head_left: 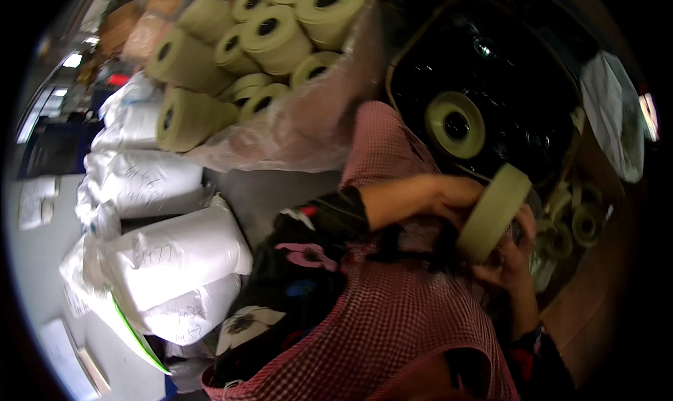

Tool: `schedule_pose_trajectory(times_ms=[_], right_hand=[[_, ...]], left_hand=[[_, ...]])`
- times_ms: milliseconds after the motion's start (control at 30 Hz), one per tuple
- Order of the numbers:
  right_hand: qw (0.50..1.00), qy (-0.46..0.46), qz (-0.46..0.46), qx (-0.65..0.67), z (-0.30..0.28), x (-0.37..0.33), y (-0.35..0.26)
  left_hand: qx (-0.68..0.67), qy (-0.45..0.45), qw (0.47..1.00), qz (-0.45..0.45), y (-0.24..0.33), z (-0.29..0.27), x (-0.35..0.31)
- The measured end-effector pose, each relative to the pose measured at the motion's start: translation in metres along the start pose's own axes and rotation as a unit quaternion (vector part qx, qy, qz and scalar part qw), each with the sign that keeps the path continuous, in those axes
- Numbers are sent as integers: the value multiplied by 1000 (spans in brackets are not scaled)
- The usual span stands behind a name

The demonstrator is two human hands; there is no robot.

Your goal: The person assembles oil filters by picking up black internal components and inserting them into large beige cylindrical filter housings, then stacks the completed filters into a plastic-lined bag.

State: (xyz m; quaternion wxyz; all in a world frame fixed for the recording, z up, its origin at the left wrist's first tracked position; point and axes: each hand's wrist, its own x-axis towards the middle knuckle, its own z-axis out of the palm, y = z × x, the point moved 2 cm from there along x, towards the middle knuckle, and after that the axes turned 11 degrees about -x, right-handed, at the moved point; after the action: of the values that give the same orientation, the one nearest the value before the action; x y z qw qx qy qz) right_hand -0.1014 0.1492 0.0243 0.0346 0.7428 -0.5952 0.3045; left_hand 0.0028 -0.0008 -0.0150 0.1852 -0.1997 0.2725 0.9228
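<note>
A short, pale yellow-green yarn spool [493,215] is tilted up on its edge in front of my lap, held between both hands. My left hand [456,196] is closed on its left side, with the fingertips partly hidden. On the opposite side, my right hand [515,257] grips the spool with curled fingers from the right and below. Just beyond, a similar yarn spool [474,131] with a dark core lies on dark, shiny contents inside a large black-looking container [392,78].
A pink plastic-lined container [294,138] at the far left is heaped with yarn cones [277,43]. White stuffed bags [182,254] are stacked on my left. Smaller spools [587,222] sit low on the right, below a white plastic bag [611,113].
</note>
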Motion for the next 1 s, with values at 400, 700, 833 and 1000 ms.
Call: schedule_pose_trajectory(times_ms=[400, 700, 833, 1000], right_hand=[[484, -95, 510, 705, 54, -35, 48], [882, 130, 396, 219, 63, 6, 33], [697, -10, 534, 478, 82, -12, 46], [589, -51, 622, 514, 86, -4, 72]], left_hand=[[341, 49, 939, 23, 27, 0, -6], [410, 118, 890, 161, 45, -16, -13], [575, 119, 774, 235, 52, -14, -10], [704, 191, 657, 190, 73, -17, -7]])
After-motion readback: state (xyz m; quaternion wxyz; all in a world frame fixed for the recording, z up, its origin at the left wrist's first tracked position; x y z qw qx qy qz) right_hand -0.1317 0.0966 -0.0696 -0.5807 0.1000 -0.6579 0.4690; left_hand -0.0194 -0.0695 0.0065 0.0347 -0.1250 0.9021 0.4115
